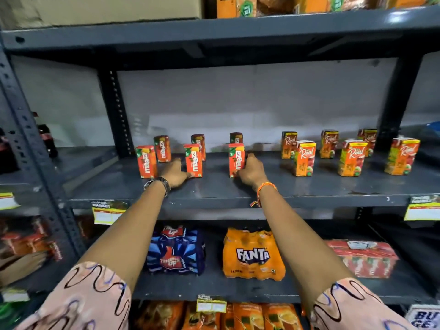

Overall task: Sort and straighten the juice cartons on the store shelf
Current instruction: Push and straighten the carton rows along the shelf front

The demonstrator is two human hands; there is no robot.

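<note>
On the grey middle shelf (214, 190) stand two groups of small juice cartons. Red-orange Maaza cartons fill the left half in two rows: a front left one (146, 161), a front middle one (193, 160), a front right one (236, 160), and three more behind. My left hand (175, 172) grips the base of the front middle Maaza carton. My right hand (250, 171) holds the right side of the front right Maaza carton. Orange Real cartons (304, 158) stand upright on the right half, several in two staggered rows.
The shelf below carries a blue Thums Up pack (176, 250), an orange Fanta pack (253, 254) and a red carton pack (364, 257). Price tags (104, 214) hang on the shelf edge. A steel upright (114, 108) stands at the back left. Dark bottles (46, 139) sit at the far left.
</note>
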